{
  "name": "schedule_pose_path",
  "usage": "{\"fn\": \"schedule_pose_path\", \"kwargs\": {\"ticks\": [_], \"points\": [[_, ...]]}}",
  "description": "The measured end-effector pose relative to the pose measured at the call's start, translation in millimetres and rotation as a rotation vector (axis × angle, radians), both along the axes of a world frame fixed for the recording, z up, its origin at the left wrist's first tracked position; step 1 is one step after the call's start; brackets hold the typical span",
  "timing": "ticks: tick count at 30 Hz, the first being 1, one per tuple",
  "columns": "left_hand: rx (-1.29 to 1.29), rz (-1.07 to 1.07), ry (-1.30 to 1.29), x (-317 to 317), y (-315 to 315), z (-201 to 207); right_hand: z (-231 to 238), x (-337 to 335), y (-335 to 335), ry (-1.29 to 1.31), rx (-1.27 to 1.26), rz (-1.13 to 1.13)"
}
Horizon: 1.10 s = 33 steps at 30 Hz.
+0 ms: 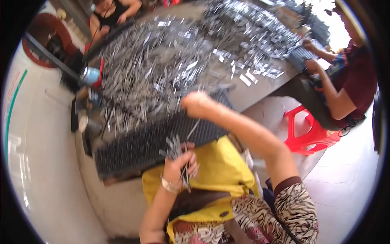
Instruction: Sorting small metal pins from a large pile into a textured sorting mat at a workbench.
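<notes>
My left hand (179,166) is closed around a bunch of thin grey metal strips (174,147), whose ends stick out above and below the fingers. Just beyond it lies a long black slotted rack (213,123); its left part (134,150) is densely covered with upright, bristle-like pieces. Over the rack's right part my right hand (198,104) is closed in a pinch, slightly blurred, and what its fingers hold is hidden. A single thin strip (193,128) slants between the two hands.
Loose metal strips (138,69) cover the table in a wide heap. A blue-topped can (91,75) and a metal cup (88,125) stand left. At right a person (357,81) handles a similar rack (300,57) beside a red stool (308,130); another person (111,16) sits far left. Yellow cloth (219,162) covers my lap.
</notes>
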<state>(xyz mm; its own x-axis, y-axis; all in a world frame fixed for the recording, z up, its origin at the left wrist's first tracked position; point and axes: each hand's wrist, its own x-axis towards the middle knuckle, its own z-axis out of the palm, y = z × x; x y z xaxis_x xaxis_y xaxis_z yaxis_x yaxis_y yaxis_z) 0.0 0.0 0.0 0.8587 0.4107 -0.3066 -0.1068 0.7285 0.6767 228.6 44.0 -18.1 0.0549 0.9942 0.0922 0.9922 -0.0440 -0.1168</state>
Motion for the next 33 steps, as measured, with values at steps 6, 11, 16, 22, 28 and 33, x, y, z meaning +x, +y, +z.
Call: {"fn": "schedule_pose_path", "kwargs": {"ticks": [6, 11, 16, 22, 28, 33], "points": [[-0.117, 0.107, 0.086, -28.9, -7.8, -19.3, -26.1, -27.3, -14.7, 0.208, 0.244, 0.012], [-0.107, 0.166, 0.019, -38.7, -5.3, -29.4, -15.2, -42.9, -58.0, 1.008, 0.298, -0.257], [-0.100, 0.198, -0.091, -34.1, 2.2, -29.8, -35.2, -66.2, -96.8, 0.971, 0.303, -0.243], [-0.098, 0.217, -0.042, -35.4, -3.8, -32.3, -28.2, -83.3, -81.3, 0.408, 0.380, -0.135], [-0.049, 0.266, 0.045, -45.0, -7.8, -31.4, -19.2, -112.7, -94.1, 0.113, 0.240, 0.121], [-0.085, 0.296, 0.023, -51.0, -6.4, -30.5, -33.9, -111.6, -112.4, -0.081, 0.180, 0.255]]}}
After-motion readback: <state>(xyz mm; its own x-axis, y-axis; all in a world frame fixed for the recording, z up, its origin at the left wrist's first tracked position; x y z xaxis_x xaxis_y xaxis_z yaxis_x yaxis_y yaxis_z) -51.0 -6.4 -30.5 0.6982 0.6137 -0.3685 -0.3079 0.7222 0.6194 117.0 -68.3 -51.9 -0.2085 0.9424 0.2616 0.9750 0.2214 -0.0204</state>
